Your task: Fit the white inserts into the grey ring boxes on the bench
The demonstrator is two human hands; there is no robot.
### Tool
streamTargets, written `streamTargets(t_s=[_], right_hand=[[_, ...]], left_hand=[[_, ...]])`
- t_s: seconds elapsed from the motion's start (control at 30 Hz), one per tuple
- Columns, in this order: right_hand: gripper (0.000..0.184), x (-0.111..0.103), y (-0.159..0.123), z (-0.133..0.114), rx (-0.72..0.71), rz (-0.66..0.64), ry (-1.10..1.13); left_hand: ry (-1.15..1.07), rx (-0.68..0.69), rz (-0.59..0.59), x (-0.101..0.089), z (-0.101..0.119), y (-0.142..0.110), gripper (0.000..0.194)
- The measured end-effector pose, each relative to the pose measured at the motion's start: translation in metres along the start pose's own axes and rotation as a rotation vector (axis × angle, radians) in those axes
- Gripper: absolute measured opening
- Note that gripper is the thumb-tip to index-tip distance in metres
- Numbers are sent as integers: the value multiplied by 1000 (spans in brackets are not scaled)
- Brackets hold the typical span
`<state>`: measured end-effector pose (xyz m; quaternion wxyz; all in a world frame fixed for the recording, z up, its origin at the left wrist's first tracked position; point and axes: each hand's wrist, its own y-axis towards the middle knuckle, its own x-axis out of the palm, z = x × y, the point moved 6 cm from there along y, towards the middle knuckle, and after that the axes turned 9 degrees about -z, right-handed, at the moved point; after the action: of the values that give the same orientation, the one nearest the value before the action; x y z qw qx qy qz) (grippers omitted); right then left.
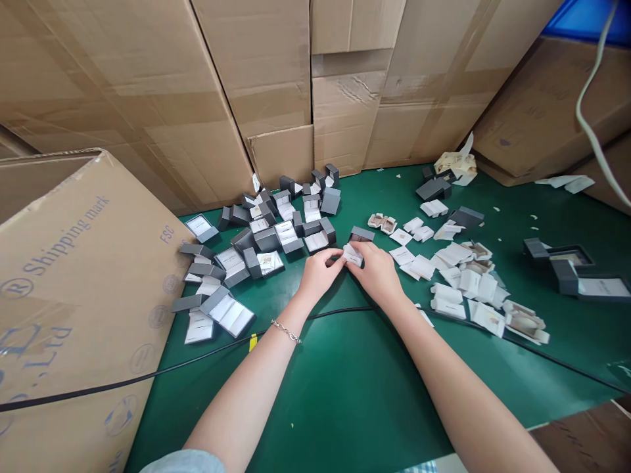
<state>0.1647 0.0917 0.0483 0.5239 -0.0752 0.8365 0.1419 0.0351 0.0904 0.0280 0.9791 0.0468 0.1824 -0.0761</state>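
Observation:
My left hand (318, 274) and my right hand (377, 270) meet over the green table (345, 387). Both pinch a small white insert card (351, 255) between their fingertips. A small grey box (362, 234) lies just behind the card. A silver bracelet (286, 331) sits on my left wrist. To the left lies a heap of open grey boxes with white linings (266, 236). To the right lie several loose white inserts (468, 279).
A large carton marked "Shipping mark" (73, 295) stands at the left. Stacked cardboard cartons (296, 92) wall the back. A black cable (197, 358) crosses the table under my arms. More grey boxes (572, 263) lie at far right. A white cord (591, 118) hangs at upper right.

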Motion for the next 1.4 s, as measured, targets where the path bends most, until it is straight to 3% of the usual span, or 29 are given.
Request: streamTargets(t_s=[0.17,0.37,0.73,1.17,1.4], right_hand=[[35,1,2,2,-83,-4,88],[35,4,3,3,-139,6,57],[36,5,2,0,-128,-15,68],[35,9,2,-1,-100,11,118],[35,6,2,0,-118,26,166]], left_hand=[[33,52,24,-3,1,1,15],[11,-43,18,-2,-8,2,16],[128,-18,146,-5,-1,-1,19],[107,16,180,-1,0,-5,19],[428,205,194,0,11,-8,22]])
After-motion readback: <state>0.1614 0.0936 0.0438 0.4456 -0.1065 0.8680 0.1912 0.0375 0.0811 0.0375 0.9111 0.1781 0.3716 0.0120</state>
